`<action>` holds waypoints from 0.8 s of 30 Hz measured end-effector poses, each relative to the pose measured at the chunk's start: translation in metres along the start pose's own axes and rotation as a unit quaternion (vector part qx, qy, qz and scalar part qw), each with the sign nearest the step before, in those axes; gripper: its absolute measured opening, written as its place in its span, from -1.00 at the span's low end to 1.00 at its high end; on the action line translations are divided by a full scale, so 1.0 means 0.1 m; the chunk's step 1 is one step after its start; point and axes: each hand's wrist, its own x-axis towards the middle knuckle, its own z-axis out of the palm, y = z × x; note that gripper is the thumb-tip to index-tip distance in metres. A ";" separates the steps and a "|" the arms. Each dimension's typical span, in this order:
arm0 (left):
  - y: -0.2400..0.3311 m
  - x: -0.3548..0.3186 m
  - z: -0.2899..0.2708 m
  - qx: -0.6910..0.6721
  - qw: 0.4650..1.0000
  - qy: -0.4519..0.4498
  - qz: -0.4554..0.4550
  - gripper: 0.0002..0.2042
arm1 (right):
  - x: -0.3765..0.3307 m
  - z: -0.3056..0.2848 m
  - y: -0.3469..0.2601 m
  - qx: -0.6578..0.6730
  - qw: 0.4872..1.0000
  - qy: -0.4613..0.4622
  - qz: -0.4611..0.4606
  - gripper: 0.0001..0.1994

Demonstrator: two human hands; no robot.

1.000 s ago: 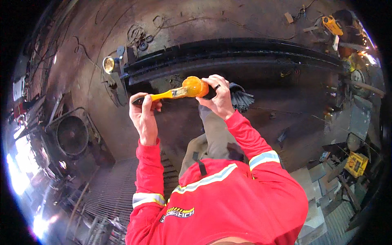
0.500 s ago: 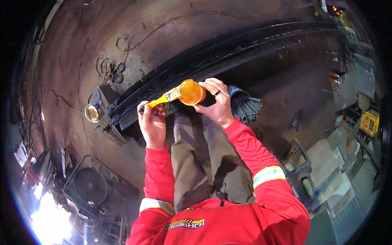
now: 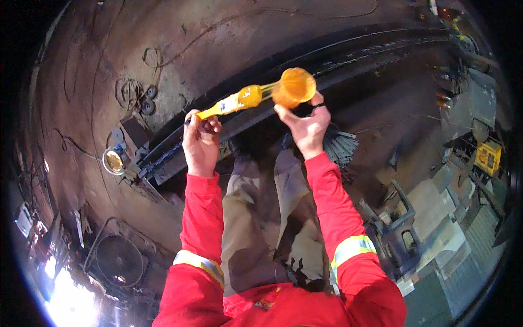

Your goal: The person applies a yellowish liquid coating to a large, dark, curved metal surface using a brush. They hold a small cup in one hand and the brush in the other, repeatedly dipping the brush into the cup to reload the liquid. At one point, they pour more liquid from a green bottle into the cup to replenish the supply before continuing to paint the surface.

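Observation:
A paintbrush with a yellow handle is held near its handle end by my left hand, fingers closed round it. Its bristles are thick with yellow-orange paint and point right. My right hand grips an orange cup from below and behind, thumb on the near side. The cup is tilted, and its inside is coated orange. Strands of paint stretch between the bristles and the cup, which stand a little apart. Both hands are raised out in front of me, above a long black steel beam.
To the left are a round tin on a stand and coiled cable. A bundle of flat strips lies by my right hand. A round fan sits lower left; metal sheets and a yellow box lie right.
Both hands have reached farther forward. The cup has moved up and right, away from the brush, whose loaded bristles have come out of it, trailing paint strands.

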 end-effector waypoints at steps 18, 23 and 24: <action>0.04 0.08 -1.93 0.389 0.901 0.172 0.086 -0.84 | 0.54 -0.32 0.70 -0.054 0.997 0.003 -0.048 -0.55; -0.10 0.13 -1.57 0.682 0.712 0.093 0.139 -0.85 | 0.45 -0.16 0.53 -0.031 0.999 -0.029 -0.005 -0.54; -0.15 0.15 -1.51 0.706 0.688 0.058 0.158 -0.85 | 0.44 -0.15 0.54 -0.036 0.999 -0.032 -0.013 -0.54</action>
